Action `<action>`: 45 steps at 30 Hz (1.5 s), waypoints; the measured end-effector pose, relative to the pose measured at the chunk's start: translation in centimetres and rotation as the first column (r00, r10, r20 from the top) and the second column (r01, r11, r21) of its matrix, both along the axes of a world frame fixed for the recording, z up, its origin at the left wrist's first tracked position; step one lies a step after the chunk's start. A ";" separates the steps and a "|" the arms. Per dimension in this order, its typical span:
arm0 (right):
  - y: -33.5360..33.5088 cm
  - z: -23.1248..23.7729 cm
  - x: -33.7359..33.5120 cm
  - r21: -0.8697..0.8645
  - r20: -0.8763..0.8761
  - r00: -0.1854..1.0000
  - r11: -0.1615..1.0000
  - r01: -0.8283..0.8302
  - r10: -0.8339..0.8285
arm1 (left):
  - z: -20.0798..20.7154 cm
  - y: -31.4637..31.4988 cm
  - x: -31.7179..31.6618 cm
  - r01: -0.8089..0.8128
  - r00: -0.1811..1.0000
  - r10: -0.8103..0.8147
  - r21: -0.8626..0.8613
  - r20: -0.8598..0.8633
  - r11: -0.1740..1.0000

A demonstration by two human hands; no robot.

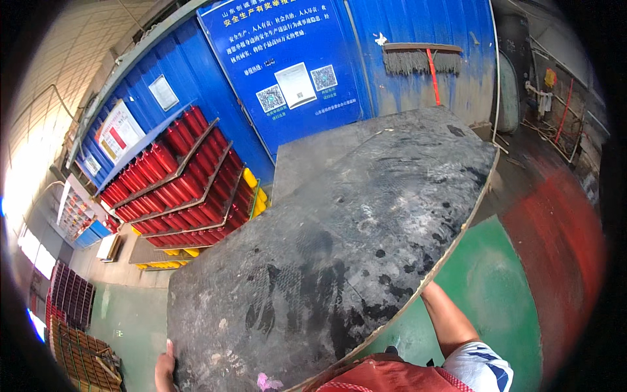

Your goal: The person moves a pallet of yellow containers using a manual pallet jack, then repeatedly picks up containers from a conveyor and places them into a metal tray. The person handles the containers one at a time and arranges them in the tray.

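Above floor point(493, 281), left hand point(164, 370), thumb point(170, 348) extended, grips board point(326, 261).

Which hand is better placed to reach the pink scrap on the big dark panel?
Left, likely: the left hand is at the left edge of the dark panel, nearer the pink scrap. The right forearm reaches beneath the panel's right edge, its hand hidden.

Blue ribbed wall point(418, 23), green floor point(493, 261), reddish floor strip point(562, 235)

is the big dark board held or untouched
Held: left hand on the dark board, right forearm running beneath its edge; right hand hidden.
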State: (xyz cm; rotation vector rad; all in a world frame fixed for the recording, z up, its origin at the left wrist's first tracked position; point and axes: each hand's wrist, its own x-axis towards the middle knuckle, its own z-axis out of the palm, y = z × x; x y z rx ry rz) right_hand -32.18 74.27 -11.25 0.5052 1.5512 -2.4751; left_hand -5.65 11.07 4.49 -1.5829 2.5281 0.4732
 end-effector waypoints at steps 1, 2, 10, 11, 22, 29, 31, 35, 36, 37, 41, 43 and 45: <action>0.7 0.0 -1.3 -0.038 -0.011 1.000 0.999 0.021 -0.021 | 1.5 2.3 -0.9 0.029 0.999 -0.030 -0.035 -0.030 0.999; 1.5 -0.1 -2.0 -0.072 -0.011 0.999 0.997 0.032 -0.032 | 3.8 3.5 -2.0 0.058 0.995 -0.064 -0.077 -0.075 0.995; 5.2 -0.9 -11.5 -0.276 -0.053 0.969 0.937 0.217 -0.240 | 7.8 5.6 -14.1 0.156 0.967 -0.196 -0.233 -0.163 0.960; 5.5 -0.8 -12.5 -0.293 -0.058 0.960 0.924 0.244 -0.272 | 8.3 5.5 -16.2 0.175 0.964 -0.215 -0.236 -0.158 0.956; 13.8 -6.8 -25.9 -0.362 -0.086 0.829 0.793 0.490 -0.552 | -2.7 9.8 -47.6 0.583 0.729 -0.573 -0.097 -0.374 0.806; 16.4 -10.8 -27.8 -0.336 -0.045 0.754 0.721 0.606 -0.655 | -11.5 6.3 -67.8 0.537 0.806 -0.484 0.076 -0.342 0.840; 16.4 -12.7 -27.3 -0.273 0.040 0.732 0.698 0.663 -0.680 | -16.4 7.8 -67.0 0.495 0.856 -0.448 0.157 -0.259 0.854; 16.6 -16.3 -25.2 -0.211 0.147 0.647 0.616 0.759 -0.748 | -26.2 7.8 -67.6 0.397 0.897 -0.334 0.199 -0.288 0.896; 17.0 -16.9 -23.8 -0.202 0.170 0.601 0.570 0.797 -0.781 | -26.0 8.5 -68.6 0.337 0.900 -0.237 0.240 -0.365 0.910; 17.2 -16.8 -21.9 -0.182 0.191 0.535 0.506 0.843 -0.823 | -23.2 8.8 -69.9 0.322 0.918 -0.200 0.351 -0.342 0.879; 16.8 -6.3 -20.6 -0.350 0.102 0.427 0.369 0.861 -0.899 | -18.5 6.1 -67.1 0.572 0.802 -0.217 0.612 -0.556 0.547; 18.7 -3.8 -21.6 -0.304 0.196 0.280 0.214 0.928 -0.940 | -15.2 7.4 -67.6 0.529 0.830 -0.117 0.704 -0.545 0.474; 19.3 -4.0 -22.7 -0.168 0.204 0.290 0.259 0.951 -0.935 | -13.9 9.6 -67.5 0.595 0.746 -0.137 0.559 -0.652 0.577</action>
